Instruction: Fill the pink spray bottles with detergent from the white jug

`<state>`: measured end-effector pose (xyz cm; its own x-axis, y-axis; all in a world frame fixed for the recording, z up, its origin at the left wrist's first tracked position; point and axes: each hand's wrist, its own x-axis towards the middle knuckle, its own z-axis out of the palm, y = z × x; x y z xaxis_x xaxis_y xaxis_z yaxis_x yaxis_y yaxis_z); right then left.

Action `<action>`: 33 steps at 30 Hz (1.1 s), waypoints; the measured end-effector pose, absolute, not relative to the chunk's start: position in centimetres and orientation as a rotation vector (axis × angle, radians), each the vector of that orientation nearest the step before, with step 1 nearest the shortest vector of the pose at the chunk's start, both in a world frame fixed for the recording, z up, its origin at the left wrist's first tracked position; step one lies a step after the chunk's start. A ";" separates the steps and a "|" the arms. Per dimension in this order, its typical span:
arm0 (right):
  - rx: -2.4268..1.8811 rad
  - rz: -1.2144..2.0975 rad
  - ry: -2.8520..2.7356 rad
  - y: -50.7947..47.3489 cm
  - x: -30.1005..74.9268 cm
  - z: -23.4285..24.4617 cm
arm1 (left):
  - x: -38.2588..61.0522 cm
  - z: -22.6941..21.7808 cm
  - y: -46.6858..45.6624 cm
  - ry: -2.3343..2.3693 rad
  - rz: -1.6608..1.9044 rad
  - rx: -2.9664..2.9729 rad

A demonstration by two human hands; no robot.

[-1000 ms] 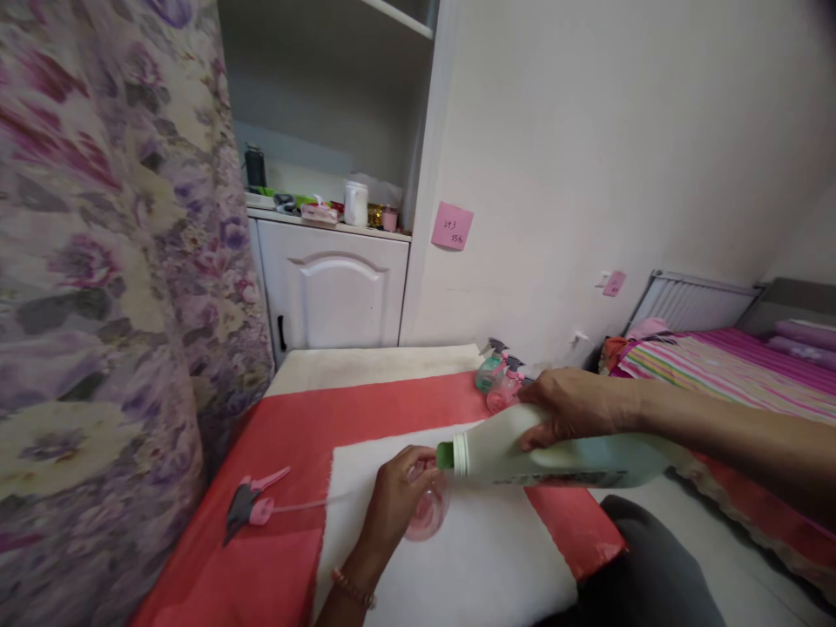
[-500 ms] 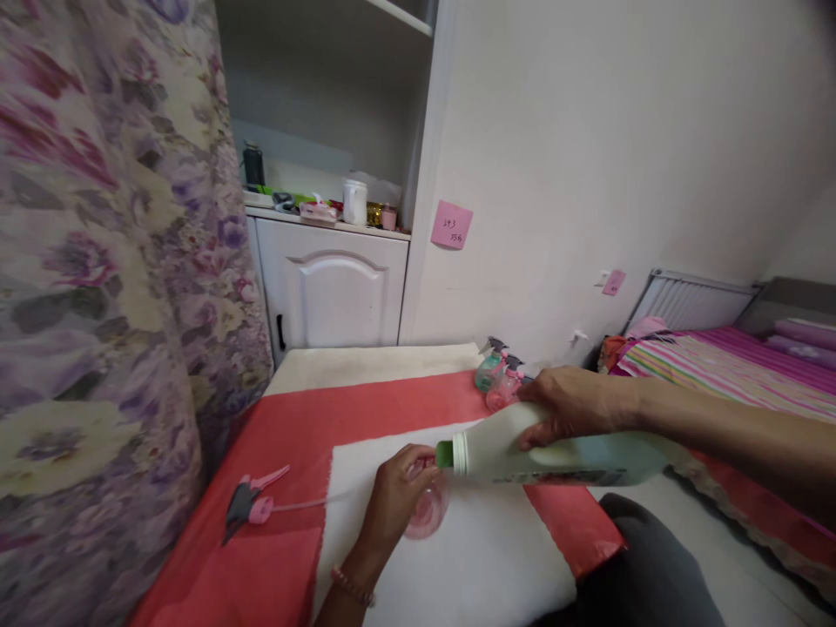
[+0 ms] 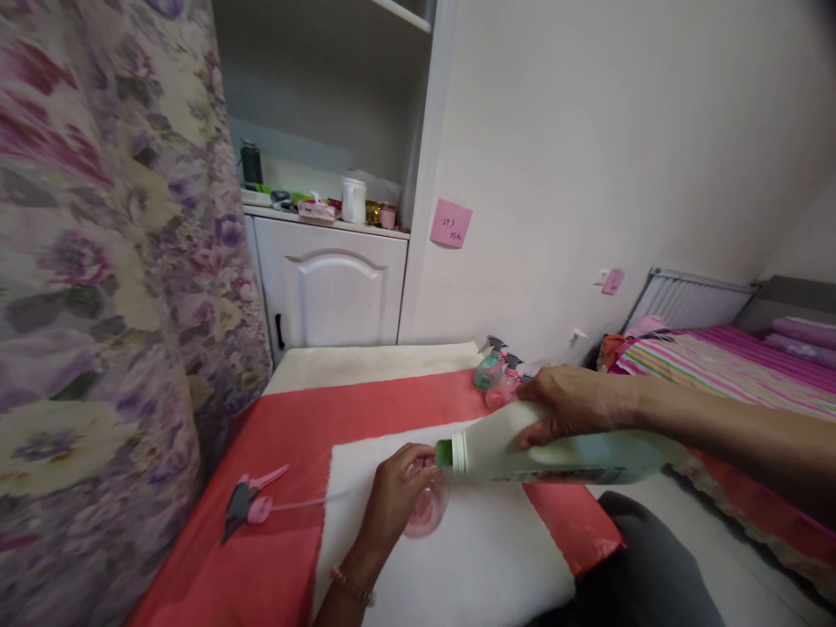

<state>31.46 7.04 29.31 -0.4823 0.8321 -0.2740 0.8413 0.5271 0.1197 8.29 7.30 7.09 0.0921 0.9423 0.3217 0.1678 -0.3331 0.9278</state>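
Observation:
My right hand [image 3: 578, 405] grips a large pale green jug [image 3: 496, 448], tilted nearly flat with its spout to the left. The jug's green spout [image 3: 444, 454] sits at the mouth of a small clear pink spray bottle [image 3: 428, 512]. Around that bottle's neck close the fingers of my left hand [image 3: 400, 488], which wears a bead bracelet. The bottle stands on a white cloth [image 3: 483, 557]. Whether liquid flows is too small to make out. A pink and black spray nozzle [image 3: 252, 508] with its tube lies left of the cloth.
Two more spray bottles, one green [image 3: 488, 370] and one pink [image 3: 502, 387], stand at the table's back right. The red table covering [image 3: 287, 435] runs beneath the cloth. A floral curtain [image 3: 117, 287] hangs on the left, and a bed [image 3: 705, 348] is on the right.

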 end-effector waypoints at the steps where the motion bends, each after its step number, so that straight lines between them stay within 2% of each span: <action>1: 1.393 -0.042 2.471 7.0 31.5 29.3 | 8.3 7.1 7.3 1.119 1.312 1.623; 33: 1.415 -0.057 2.467 7.0 31.2 29.4 | 8.4 7.4 7.2 1.129 1.319 1.605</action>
<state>31.22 7.01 29.39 -0.4723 0.8379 -0.2736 0.8497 0.5154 0.1115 8.35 7.21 7.42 0.0768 0.9465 0.3135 0.1637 -0.3221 0.9324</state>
